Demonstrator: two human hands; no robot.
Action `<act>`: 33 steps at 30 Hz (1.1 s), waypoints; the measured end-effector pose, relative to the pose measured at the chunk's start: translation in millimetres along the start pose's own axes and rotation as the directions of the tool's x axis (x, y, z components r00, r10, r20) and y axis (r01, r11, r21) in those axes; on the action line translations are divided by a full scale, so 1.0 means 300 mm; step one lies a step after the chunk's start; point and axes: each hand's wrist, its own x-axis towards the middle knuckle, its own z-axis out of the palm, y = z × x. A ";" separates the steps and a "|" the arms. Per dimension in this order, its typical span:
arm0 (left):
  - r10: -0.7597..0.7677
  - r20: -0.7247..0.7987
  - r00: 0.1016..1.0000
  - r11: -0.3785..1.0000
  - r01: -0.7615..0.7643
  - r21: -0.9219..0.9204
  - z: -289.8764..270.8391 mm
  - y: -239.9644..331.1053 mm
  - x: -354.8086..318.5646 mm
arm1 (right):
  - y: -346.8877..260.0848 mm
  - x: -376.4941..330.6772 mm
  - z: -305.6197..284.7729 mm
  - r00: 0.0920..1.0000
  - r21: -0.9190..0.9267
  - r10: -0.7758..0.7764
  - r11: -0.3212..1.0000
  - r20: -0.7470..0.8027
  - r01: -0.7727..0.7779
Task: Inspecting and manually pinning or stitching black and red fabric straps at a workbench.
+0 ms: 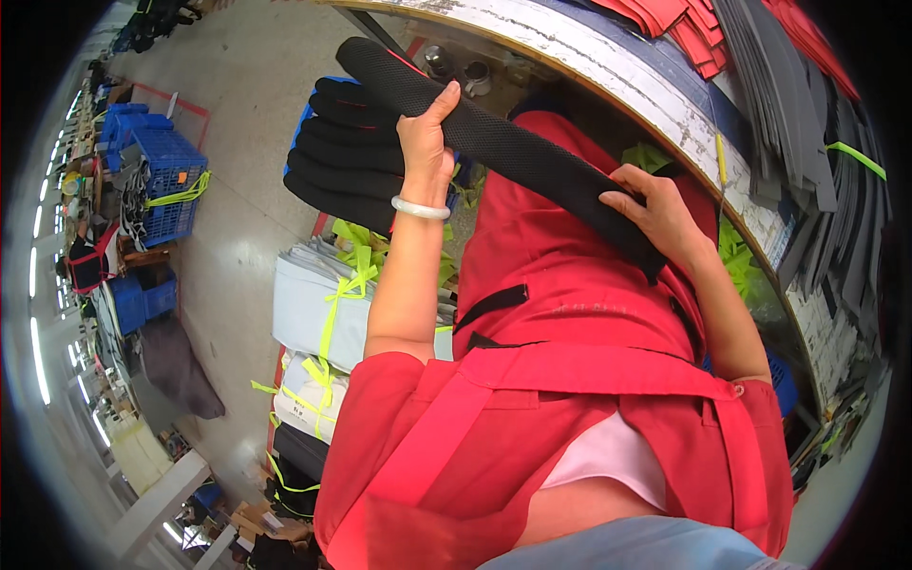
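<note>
A long black padded mesh strip (537, 163) with a little red along its far edge lies slantwise above my lap. My left hand (427, 138), with a pale bangle at the wrist, is closed around its upper left part, thumb on top. Near the lower right end, my right hand (658, 211) pinches the strip's edge between thumb and fingers. Beyond my left hand, several similar black padded pieces (332, 180) are piled on a blue crate (302, 128). The red apron (532, 247) covers my lap under the strip.
A worn white workbench (655, 109) runs along the far right, bearing grey strips (769, 114) and red fabric pieces (698, 38). Tied light-grey bundles (309, 299) stand at my left. Across the aisle are blue crates (176, 157). A cup (478, 76) sits below the bench.
</note>
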 end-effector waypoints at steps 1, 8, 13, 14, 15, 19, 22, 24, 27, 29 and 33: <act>-0.036 0.012 0.999 0.998 0.035 0.048 -0.006 0.005 -0.005 | 0.002 -0.006 0.001 1.000 -0.023 0.004 1.000 0.002 -0.004; 0.010 0.015 1.000 0.997 -0.011 0.082 -0.040 0.033 0.030 | -0.011 -0.035 0.007 1.000 -0.013 -0.019 1.000 -0.018 0.019; -0.027 -0.021 0.999 0.995 0.024 -0.095 -0.060 0.070 0.099 | -0.024 -0.034 -0.002 0.999 -0.040 -0.028 0.999 -0.032 0.027; 0.011 -0.044 0.999 1.000 -0.012 -0.010 -0.050 0.066 0.106 | -0.029 -0.032 -0.001 0.999 -0.041 -0.029 0.999 -0.033 0.028; 0.015 -0.041 0.999 1.000 -0.015 -0.010 -0.049 0.057 0.117 | -0.037 -0.029 0.005 0.999 -0.057 -0.018 0.998 -0.039 0.016; 0.070 -0.014 0.997 0.997 -0.070 0.039 -0.013 0.116 0.209 | -0.034 0.002 0.069 0.984 -0.039 -0.119 0.993 -0.129 0.115; 0.099 0.155 0.983 0.956 -0.137 0.259 0.055 0.315 0.281 | -0.040 0.049 0.116 0.982 -0.190 -0.180 0.963 0.061 0.189; 0.151 0.264 0.952 0.861 -0.258 0.438 0.132 0.459 0.293 | -0.056 0.105 0.073 0.939 -0.197 -0.344 0.918 0.032 0.343; -0.107 0.392 0.914 0.752 -0.183 0.633 0.254 0.572 0.199 | -0.198 0.173 -0.044 0.925 -0.006 -0.352 0.935 -0.143 0.355; -0.282 0.440 0.853 0.626 -0.184 0.758 0.321 0.522 0.061 | -0.258 0.229 -0.104 0.851 0.156 -0.384 0.874 -0.358 0.460; -0.584 0.533 0.612 0.553 -0.181 0.813 0.274 0.305 -0.126 | -0.283 0.277 -0.059 0.776 0.054 -0.531 0.813 -0.339 0.580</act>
